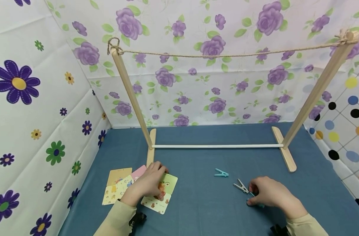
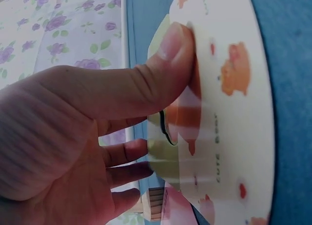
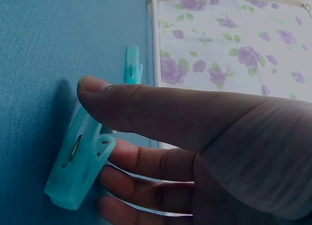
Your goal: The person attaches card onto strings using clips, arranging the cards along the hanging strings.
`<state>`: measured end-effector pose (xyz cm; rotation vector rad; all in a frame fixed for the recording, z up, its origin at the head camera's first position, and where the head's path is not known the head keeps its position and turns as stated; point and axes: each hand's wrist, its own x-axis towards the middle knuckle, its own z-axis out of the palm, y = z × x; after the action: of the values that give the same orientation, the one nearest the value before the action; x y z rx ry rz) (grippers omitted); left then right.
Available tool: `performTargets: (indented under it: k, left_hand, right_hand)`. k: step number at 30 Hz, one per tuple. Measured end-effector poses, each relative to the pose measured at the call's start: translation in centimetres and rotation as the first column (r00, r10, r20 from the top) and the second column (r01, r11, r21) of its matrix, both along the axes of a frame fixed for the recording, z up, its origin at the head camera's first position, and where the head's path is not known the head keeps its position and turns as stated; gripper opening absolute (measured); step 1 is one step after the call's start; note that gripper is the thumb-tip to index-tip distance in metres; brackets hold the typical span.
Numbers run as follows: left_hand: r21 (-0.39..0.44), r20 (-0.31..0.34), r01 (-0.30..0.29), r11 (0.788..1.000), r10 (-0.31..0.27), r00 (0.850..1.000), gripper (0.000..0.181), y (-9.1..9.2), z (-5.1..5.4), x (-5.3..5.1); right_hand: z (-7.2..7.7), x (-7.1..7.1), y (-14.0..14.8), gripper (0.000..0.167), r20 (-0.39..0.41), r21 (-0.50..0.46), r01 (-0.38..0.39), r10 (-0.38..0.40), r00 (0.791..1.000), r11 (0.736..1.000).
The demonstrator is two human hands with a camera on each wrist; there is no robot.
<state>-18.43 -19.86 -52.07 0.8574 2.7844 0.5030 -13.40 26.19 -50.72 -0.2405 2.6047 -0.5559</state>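
My left hand grips a green and cream card with a bear print, thumb on its face and fingers at its far edge. Beside it lie a tan card, a pale yellow patterned card and a pink card, overlapping and partly hidden by the hand. Over on the right, my right hand pinches a teal clothespin by its handle end, low against the cloth. Near its fingertips lies a greyish-white clothespin; another teal clothespin rests farther left.
Behind the hands stands a wooden frame with a left post, a right post and a white bottom rod. A twine line spans the post tops. Patterned fabric surrounds the blue cloth surface on three sides.
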Motion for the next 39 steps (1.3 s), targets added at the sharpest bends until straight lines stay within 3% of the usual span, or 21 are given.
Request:
performTargets:
  k: [4,11,22,29,39]
  left_hand:
    - [0.004,0.012,0.006,1.000,-0.006,1.000,0.086,0.0,0.2,-0.1]
    - [-0.013,-0.016,-0.012,1.000,0.012,1.000,0.097,0.1,0.1,-0.2]
    - [-0.011,-0.018,-0.012,1.000,0.011,1.000,0.088,0.2,0.0,-0.5]
    - [-0.023,-0.057,-0.011,1.000,0.010,0.998,0.091,0.3,0.2,-0.5]
    - [-0.004,-0.058,-0.030,1.000,0.030,0.998,0.100,0.4,0.3,0.0]
  right_hand:
    - [0.1,0.0,0.2,0.037,0.015,-0.007,0.011,-0.011,1.000,1.000]
    - [0.3,0.0,0.6,0.036,0.012,-0.010,0.018,-0.018,1.000,1.000]
    - [0.4,0.0,0.8,0.034,0.013,-0.021,0.024,-0.023,1.000,1.000]
    - [0.7,0.1,1.0,0.033,-0.021,-0.029,0.037,-0.038,0.999,0.999]
    - [0.9,0.0,1.5,0.031,-0.063,-0.042,0.044,-0.047,0.997,0.998]
